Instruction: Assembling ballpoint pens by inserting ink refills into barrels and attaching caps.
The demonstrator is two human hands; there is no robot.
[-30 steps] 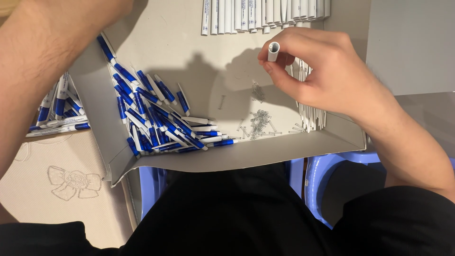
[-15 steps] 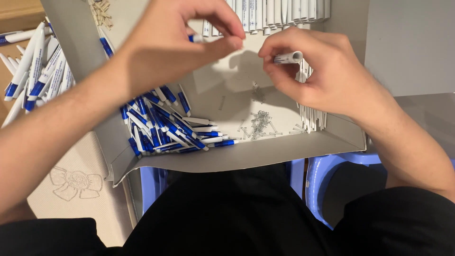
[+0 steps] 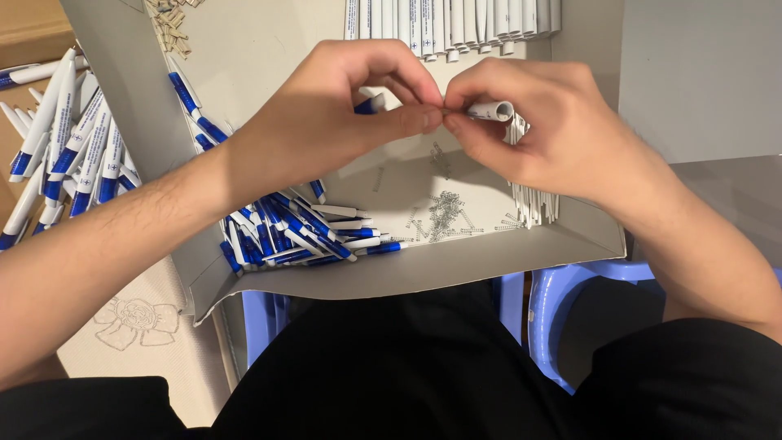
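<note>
While both hands meet above the middle of the grey cardboard tray (image 3: 423, 273), the work looks partway through, judging by the piles around them. The right hand (image 3: 546, 134) pinches a white pen barrel (image 3: 493, 110), held level with its open end toward the camera, and the left hand (image 3: 334, 122) is closed on a blue-tipped pen part (image 3: 371, 104), its thumb and forefinger pressed to the barrel's near end; something thin may sit between the fingertips, but it is too small to tell.

Finished-looking blue and white pens (image 3: 65, 155) lie in a heap on the desk at the left, outside the tray; roughly a dozen show, the rest cut off by the frame. Inside the tray, a heap of blue and white pen parts (image 3: 293, 232) lies in the near left corner, too tangled to count, certainly more than twenty. A row of white barrels (image 3: 452, 24) lines the far edge, about fifteen visible. More white tubes (image 3: 533, 204) stand beneath the right hand, perhaps ten. A scatter of small metal springs (image 3: 444, 216) rests on the tray floor, uncountable. Small tan pieces (image 3: 171, 24) sit at the far left corner.

With so many loose parts, much remains.
</note>
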